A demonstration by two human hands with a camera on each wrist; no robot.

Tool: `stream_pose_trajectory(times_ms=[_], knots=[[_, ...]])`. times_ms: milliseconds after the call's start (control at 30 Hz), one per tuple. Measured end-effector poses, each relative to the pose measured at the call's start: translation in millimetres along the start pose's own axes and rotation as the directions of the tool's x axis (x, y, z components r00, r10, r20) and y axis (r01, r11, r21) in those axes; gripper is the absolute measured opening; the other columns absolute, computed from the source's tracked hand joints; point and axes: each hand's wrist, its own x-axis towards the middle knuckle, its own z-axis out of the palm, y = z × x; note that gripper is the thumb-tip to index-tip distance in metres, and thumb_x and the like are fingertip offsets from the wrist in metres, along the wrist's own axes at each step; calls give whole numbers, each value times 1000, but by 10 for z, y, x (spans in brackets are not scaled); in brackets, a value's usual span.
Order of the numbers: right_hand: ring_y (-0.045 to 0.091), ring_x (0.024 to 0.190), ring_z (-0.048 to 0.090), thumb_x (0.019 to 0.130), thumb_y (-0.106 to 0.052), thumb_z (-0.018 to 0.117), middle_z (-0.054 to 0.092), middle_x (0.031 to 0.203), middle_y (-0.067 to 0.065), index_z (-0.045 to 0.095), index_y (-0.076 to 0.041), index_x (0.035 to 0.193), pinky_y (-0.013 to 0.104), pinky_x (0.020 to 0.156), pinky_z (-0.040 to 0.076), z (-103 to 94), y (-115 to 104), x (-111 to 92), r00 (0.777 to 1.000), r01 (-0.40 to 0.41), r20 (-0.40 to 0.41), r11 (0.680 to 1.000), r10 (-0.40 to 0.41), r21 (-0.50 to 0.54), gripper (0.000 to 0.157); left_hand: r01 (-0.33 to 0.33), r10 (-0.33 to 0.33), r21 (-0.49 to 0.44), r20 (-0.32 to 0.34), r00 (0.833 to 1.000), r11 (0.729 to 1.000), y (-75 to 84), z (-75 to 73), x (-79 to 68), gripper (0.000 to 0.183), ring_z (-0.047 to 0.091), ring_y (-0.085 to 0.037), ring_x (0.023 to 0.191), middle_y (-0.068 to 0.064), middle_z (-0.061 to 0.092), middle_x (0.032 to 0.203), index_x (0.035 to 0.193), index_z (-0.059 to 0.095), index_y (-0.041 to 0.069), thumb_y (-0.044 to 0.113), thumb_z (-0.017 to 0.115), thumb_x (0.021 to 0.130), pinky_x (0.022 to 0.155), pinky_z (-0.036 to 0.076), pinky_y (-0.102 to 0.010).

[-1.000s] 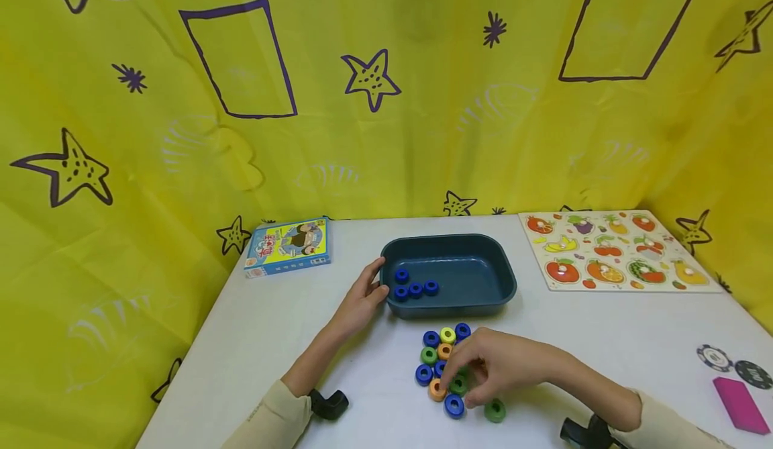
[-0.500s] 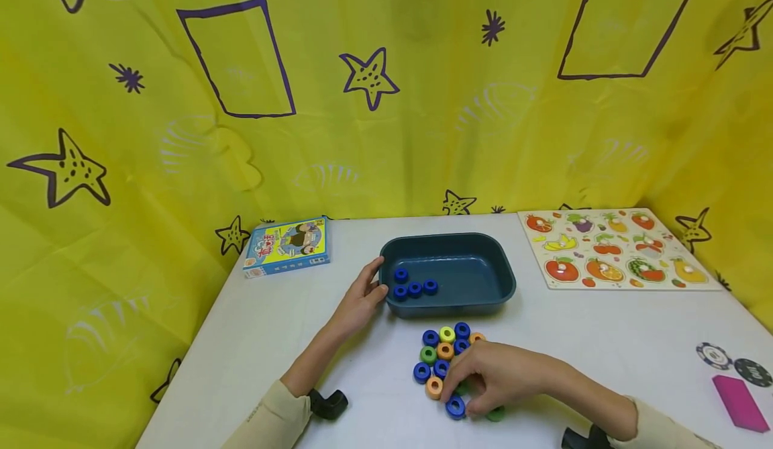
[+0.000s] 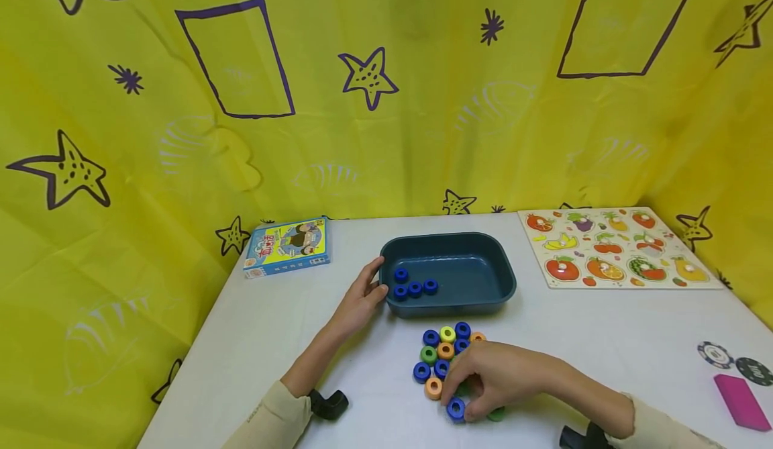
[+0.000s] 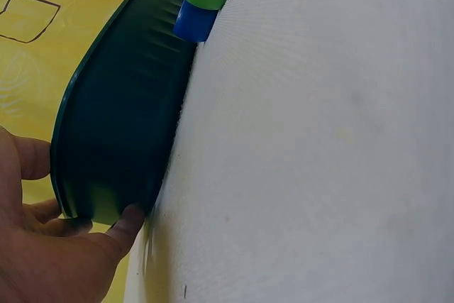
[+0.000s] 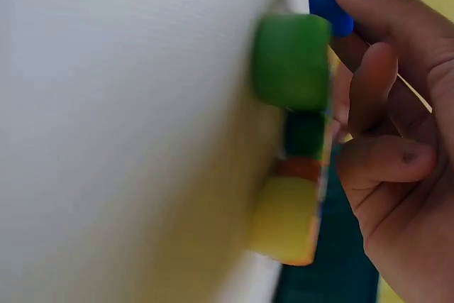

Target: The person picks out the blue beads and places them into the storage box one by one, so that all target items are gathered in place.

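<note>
My left hand (image 3: 357,305) holds the left end of a dark teal plastic tray (image 3: 477,281), thumb on its wall and fingers at the rim in the left wrist view. Four-sided and shallow, the tray has several blue ring beads (image 3: 415,290) in its left part. In front of it, my right hand (image 3: 510,372) pinches a blue ring bead (image 3: 455,410) between thumb and finger. That blue bead (image 5: 326,1) shows at the fingertips in the right wrist view. Beside it lies a cluster of blue, green, orange and yellow beads (image 3: 445,350), partly hidden by the right hand.
A blue and yellow card box (image 3: 288,246) lies at the back left. At the back right is a fruit puzzle board (image 3: 616,251). Two poker chips (image 3: 715,355) and a pink block (image 3: 741,402) lie at the right. A yellow curtain (image 3: 423,154) surrounds the white table.
My right hand has moved slightly down to the blue bead at the near end of the cluster and taken it between its fingertips. The left hand stays on the tray.
</note>
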Motion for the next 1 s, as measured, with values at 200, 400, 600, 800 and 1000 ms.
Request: stream_pose_trajectory(times_ms=[200, 400, 600, 800, 1000], knots=[[2, 60, 51, 83, -29, 71, 62, 98, -15, 68, -28, 107, 20, 50, 45, -352, -62, 47, 989, 2, -146, 1000, 2, 32, 24, -4, 4, -3, -7, 1000, 1000, 17, 4, -5, 55, 30, -38, 131, -14, 16, 152, 147, 21, 4, 4, 44, 96, 102, 32, -44], [10, 59, 53, 81, -28, 73, 62, 87, -9, 68, -25, 106, 25, 50, 45, -780, 130, 273, 937, 4, -350, 1000, -5, -4, 26, 2, -2, -2, -1, 1000, 1000, 7, -2, -2, 56, 29, -38, 131, -15, 15, 152, 147, 21, 5, 4, 44, 96, 101, 32, -45], [12, 57, 50, 80, -30, 73, 63, 82, -7, 70, -22, 106, 25, 49, 40, -1031, 501, 600, 897, -132, -426, 991, 119, -1, 27, 14, -14, -14, -6, 1000, 1000, -186, -14, 71, 55, 29, -34, 132, -9, 16, 153, 148, 23, 13, 9, 45, 97, 101, 33, -45], [16, 67, 52, 80, -26, 74, 66, 94, -6, 71, -17, 106, 28, 58, 44, -1135, 861, 828, 875, -203, -444, 979, 193, 26, 28, 11, -11, -8, -29, 1000, 1000, -304, -8, 110, 54, 32, -29, 132, -2, 19, 153, 147, 26, 21, 14, 47, 97, 101, 34, -42], [16, 83, 55, 80, -23, 74, 65, 99, -6, 71, -17, 104, 32, 73, 47, -1138, 1037, 947, 880, -244, -414, 969, 232, 24, 26, 8, -8, -10, -30, 1000, 1000, -305, -15, 111, 55, 32, -30, 131, -3, 18, 153, 147, 25, 19, 11, 46, 97, 101, 34, -43]])
